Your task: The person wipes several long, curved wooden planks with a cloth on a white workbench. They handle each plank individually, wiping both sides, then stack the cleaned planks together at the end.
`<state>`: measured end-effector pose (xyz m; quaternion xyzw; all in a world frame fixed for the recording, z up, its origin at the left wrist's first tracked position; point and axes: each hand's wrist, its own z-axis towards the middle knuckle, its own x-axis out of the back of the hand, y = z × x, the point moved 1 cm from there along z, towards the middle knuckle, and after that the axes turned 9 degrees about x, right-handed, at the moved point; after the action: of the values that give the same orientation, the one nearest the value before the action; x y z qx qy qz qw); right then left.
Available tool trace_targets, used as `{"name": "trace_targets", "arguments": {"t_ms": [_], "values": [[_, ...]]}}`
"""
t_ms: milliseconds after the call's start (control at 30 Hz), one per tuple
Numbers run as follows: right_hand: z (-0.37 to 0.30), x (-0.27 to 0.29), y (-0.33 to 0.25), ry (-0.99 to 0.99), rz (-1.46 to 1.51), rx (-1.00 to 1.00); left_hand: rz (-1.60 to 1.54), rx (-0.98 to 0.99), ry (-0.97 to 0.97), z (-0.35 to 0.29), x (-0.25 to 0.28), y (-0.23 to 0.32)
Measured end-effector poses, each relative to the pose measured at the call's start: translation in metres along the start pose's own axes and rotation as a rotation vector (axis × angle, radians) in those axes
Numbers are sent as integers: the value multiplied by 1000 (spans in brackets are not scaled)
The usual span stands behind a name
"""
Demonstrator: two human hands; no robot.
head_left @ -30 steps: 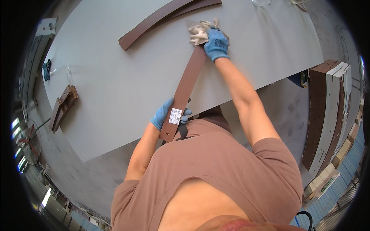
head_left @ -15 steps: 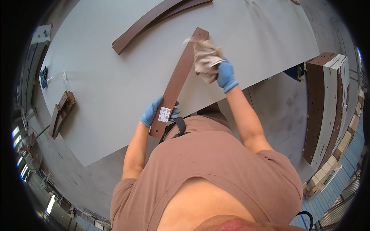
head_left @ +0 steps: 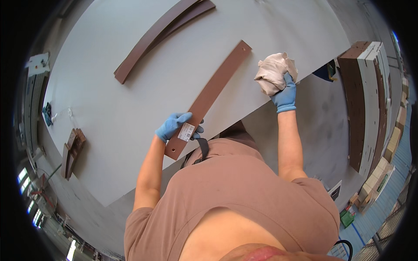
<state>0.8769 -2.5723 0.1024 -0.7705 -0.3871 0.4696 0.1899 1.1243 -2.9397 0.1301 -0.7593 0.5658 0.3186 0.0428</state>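
A long brown board [head_left: 213, 89] slants from near my waist toward the far side of the table. My left hand [head_left: 174, 126], in a blue glove, grips its near part, thumb side on top and fingertips showing past the right edge. Beside the fingers, a white label [head_left: 186, 132] sticks to the board; a small hole shows near each end. Off to the right, my right hand [head_left: 285, 95], gloved in blue too, clutches a crumpled beige cloth [head_left: 274, 73]. The cloth is apart from the board, near the table's right edge.
Two long brown boards [head_left: 152, 39] lie crossed on the grey table [head_left: 130, 143] at the far left. Short brown pieces [head_left: 72, 150] and a dark glove [head_left: 47, 114] rest by its left edge. A stack of brown and white boards [head_left: 363, 104] stands to the right.
My right hand has moved the cloth off the board to the right. The board's far end has swung a little right, still held by my left hand. The whole view has turned slightly.
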Motion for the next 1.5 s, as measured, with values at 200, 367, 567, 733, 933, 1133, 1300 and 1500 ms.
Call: {"name": "trace_targets", "arguments": {"t_ms": [200, 367, 567, 733, 933, 1133, 1300, 1500], "values": [[13, 32, -24, 22, -15, 139, 176, 90, -60, 56, -19, 44], [58, 50, -59, 230, -513, 514, 234, 87, 22, 69, -38, 64], [208, 52, -117, 289, -840, 807, 131, 19, 338, -12, -49, 48], [251, -57, -26, 479, -1636, 694, -128, -360, 535, -87, -56, 31], [-66, -123, 259, -1368, -1213, 1246, -261, -714, 728, -113, -62, 28], [-180, -60, 328, -2137, -802, 807, -358, -851, 689, -121, -49, 5], [-20, -1, 120, -720, -1443, 1030, -323, -770, 634, -130, -37, -38], [13, 225, -165, 600, -901, 439, -295, -767, 603, -121, -21, -47]]}}
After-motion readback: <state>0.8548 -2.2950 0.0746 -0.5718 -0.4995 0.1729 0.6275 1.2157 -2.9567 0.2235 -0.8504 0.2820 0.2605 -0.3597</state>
